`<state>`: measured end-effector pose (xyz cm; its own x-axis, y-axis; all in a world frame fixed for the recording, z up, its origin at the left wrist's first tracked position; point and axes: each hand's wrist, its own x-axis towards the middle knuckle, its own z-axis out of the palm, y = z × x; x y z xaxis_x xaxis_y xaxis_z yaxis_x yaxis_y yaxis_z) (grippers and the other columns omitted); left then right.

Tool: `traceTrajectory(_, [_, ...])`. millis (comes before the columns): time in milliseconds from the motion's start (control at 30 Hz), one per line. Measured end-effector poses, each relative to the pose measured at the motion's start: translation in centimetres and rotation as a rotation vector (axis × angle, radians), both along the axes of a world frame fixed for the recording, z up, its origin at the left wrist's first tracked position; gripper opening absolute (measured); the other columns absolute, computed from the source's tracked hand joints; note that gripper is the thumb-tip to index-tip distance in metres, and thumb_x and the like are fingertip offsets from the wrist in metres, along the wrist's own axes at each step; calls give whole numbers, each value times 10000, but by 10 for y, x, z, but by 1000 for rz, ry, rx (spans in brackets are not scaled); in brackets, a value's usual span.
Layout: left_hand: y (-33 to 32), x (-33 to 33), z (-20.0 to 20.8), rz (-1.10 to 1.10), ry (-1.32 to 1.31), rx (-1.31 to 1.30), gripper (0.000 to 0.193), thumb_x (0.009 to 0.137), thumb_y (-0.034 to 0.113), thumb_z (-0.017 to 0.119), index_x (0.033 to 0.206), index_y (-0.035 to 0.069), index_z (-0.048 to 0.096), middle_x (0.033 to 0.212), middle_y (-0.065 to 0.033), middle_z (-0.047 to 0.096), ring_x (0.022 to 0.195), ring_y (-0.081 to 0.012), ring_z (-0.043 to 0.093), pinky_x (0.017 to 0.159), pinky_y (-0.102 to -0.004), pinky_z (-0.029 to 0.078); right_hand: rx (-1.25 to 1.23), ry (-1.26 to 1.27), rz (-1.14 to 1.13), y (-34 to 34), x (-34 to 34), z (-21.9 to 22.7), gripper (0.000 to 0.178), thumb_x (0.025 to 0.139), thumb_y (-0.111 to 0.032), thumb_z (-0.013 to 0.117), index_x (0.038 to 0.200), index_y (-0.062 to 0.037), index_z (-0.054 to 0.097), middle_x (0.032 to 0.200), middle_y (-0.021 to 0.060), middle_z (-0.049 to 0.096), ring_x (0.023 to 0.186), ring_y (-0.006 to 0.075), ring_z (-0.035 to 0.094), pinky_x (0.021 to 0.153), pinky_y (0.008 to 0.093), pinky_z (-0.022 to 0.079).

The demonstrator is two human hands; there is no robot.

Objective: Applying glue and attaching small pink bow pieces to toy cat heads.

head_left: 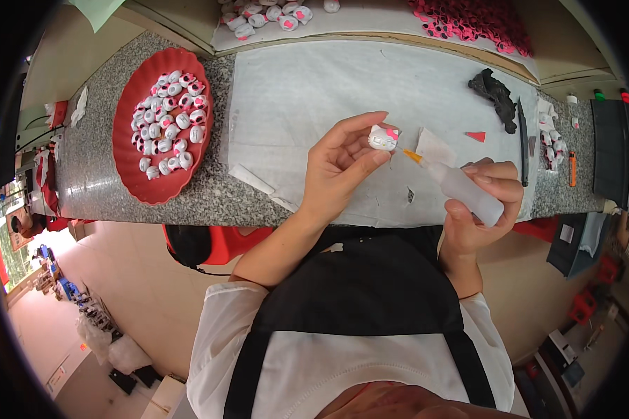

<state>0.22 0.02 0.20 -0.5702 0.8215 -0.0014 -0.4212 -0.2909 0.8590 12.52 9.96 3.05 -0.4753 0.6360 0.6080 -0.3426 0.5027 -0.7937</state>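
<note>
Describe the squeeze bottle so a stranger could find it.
Find the white sheet on the speckled counter. Over its right side, the right hand grips a translucent squeeze bottle. Its pale body with a pointed orange tip, near the white cat piece in the left hand, sets it apart.

A speckled grey counter [87,167] is backed by a beige shelf [178,22], and the pale floor [147,262] is lit brightest at left.

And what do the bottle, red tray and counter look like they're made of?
Bottle: probably plastic, matte, its wall cloudy and translucent. Red tray: likely plastic, slightly glossy, evenly coloured with a fluted rim. Counter: stone-like, perhaps granite, grey-speckled; finish unclear.
</note>
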Motion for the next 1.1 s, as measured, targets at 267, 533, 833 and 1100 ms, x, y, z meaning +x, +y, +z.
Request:
traceTrajectory(267, [0, -1, 0, 10, -31, 40, 341, 723, -56, 524, 1048, -20, 426, 965, -95, 516, 900, -130, 503, 778, -238, 421, 83, -8, 62, 0, -2, 2, 422, 529, -97, 749, 846, -50, 474, 818, 89, 470, 643, 141, 491, 546, 240, 410])
traceTrajectory(533, [0, -1, -1, -6, -33, 0, 358, 715, -44, 527, 1056, -24, 419, 982, -123, 517, 916, -152, 499, 789, -258, 396, 86, -14, 73, -1, -3, 2, 422, 520, -83, 753, 844, -52, 485, 811, 85, 476, 618, 129, 481, 526, 229, 401])
traceTrajectory(833, [1, -1, -4, 4, -27, 14, 344, 724, -31, 520, 1053, -22, 417, 980, -117, 514, 907, -151, 502, 775, -289, 435, 100, -30, 99, 0, 0, 4, 428, 505, -34, 748, 850, -49, 496, 803, 81, 472, 592, 132, 480, 508, 224, 397])
traceTrajectory(1100, [0, 0, 1, -12, -47, 3, 350, 722, -31, 524, 1054, -23, 416, 980, -121, 515, 915, -158, 501, 774, -283, 424, 153, 0, 72, 0, -2, 1, 434, 517, -46, 746, 865, -51, 488, 824, 83, 469, 578, 133, 475, 500, 223, 397])
